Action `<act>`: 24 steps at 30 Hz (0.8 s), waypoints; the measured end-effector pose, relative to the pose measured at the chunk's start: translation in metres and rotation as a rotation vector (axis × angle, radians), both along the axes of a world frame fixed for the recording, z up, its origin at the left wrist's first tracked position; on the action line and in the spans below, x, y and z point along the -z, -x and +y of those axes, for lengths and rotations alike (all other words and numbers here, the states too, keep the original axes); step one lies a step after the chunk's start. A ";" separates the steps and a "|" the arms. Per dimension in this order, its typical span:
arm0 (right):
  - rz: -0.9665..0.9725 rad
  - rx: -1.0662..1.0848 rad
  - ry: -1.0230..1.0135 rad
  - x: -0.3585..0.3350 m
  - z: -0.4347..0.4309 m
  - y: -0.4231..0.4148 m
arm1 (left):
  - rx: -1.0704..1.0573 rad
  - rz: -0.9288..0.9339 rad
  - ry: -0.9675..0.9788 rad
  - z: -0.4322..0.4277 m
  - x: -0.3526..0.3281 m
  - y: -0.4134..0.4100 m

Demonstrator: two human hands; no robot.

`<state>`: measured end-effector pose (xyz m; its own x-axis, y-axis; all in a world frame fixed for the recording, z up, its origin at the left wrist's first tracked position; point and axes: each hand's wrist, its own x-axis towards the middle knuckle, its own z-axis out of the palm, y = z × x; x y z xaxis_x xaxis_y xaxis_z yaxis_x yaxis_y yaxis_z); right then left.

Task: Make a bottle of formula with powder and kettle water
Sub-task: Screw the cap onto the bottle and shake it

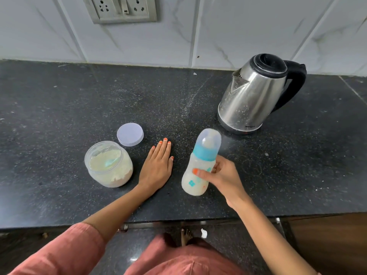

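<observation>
I log: capped bottle (200,165), milky liquid inside, tilted above the counter (59,116), gripped by my right hand (220,175); left hand (157,165) flat, fingers straight. From the bottle: open powder jar (109,165) at 9 o'clock, lid (130,134) 10, kettle (256,92) 1.

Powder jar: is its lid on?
No. The powder jar stands open with a scoop in the powder, and its lid lies flat on the counter just behind it.

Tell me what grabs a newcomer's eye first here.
The capped baby bottle of milky liquid, tilted in the right hand at centre. Behind it on the right stands a steel kettle; on the left sits the open powder jar, its lid beside it, with the left hand flat on the counter between.
</observation>
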<state>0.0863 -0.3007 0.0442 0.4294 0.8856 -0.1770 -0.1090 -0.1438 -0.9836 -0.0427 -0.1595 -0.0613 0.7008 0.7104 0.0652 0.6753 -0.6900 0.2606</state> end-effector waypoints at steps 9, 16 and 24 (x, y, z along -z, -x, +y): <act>0.118 0.223 -0.035 0.009 0.013 -0.003 | 0.000 -0.002 -0.004 0.000 -0.002 0.000; -0.050 0.200 -0.061 0.021 0.026 -0.006 | -0.002 -0.005 -0.002 0.000 -0.002 0.000; -0.279 0.313 -0.009 0.039 0.081 -0.026 | 0.001 -0.027 0.003 0.000 -0.001 0.000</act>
<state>0.1125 -0.2201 0.0054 0.7088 0.7054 -0.0082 0.1251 -0.1372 -0.9826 -0.0429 -0.1593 -0.0598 0.6996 0.7098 0.0824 0.6671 -0.6901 0.2806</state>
